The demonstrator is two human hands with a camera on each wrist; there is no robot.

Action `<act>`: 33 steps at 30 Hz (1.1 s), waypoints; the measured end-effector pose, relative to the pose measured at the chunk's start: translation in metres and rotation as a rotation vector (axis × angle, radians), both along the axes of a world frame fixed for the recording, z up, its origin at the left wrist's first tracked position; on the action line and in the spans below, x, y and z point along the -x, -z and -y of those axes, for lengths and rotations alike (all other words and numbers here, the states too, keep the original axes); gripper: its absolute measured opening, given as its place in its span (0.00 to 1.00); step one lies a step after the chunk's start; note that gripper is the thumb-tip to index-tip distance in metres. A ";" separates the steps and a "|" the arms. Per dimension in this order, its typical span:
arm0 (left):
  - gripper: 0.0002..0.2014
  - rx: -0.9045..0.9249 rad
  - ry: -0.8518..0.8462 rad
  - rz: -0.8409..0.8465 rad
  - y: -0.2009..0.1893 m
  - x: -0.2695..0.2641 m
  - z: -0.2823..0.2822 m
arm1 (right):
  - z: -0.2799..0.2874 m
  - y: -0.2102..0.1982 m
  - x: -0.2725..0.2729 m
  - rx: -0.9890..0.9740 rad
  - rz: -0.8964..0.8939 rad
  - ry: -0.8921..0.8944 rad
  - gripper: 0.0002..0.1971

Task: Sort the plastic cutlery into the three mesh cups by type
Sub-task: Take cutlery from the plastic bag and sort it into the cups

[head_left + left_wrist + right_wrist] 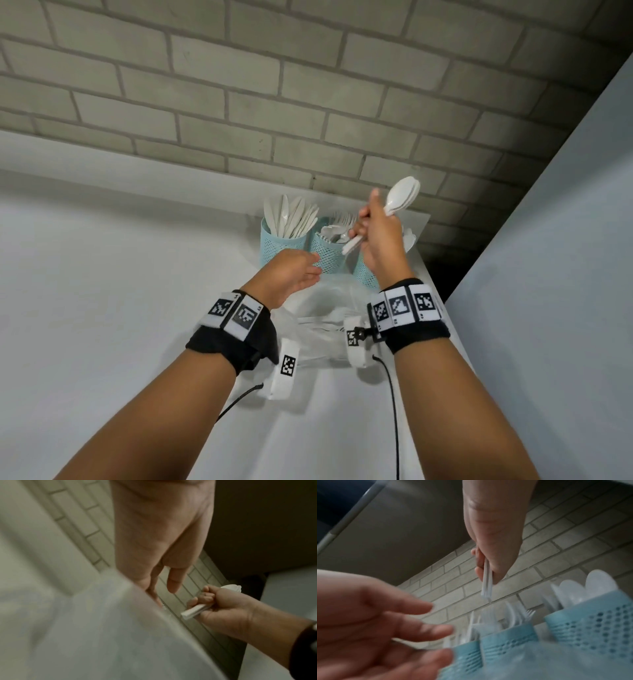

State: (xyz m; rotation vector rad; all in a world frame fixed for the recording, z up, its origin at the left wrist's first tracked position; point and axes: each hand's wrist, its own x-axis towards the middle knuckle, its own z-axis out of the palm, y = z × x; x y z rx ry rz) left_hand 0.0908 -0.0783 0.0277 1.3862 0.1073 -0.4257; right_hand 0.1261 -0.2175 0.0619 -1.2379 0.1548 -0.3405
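Three teal mesh cups stand in a row at the back of the white counter [137,274], against the brick wall. Leftmost, the knife cup [279,245] is packed with blades fanning out past its rim. Just in front of it the left hand [291,274] hovers empty, fingers relaxed and spread, close to the cups without clearly touching them (the wrist views are too blurred to settle contact). A careless sweep from there could tip a top-heavy cup.

Next comes the fork cup [327,255], directly under the handle ends of the spoon bundle [399,198]. The right hand [380,236] has its fingers curled round the stacked handles, bowls raised. If that grip slackens early, spoons would likely drop among the forks.

Rightmost, the spoon cup [364,274] is mostly hidden behind the right wrist, so aiming is partly blind. More unsorted cutlery [322,323] lies on the counter between the wrists.
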 end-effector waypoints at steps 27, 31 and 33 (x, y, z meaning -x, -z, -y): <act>0.20 -0.958 0.471 0.237 0.016 -0.009 -0.016 | 0.063 0.006 -0.062 -0.083 0.167 0.299 0.19; 0.20 -0.931 0.461 0.225 0.017 -0.009 -0.016 | 0.053 0.014 -0.070 0.126 0.067 0.299 0.20; 0.18 -0.927 0.457 0.219 0.017 -0.008 -0.017 | 0.058 0.021 -0.073 0.292 -0.009 0.334 0.20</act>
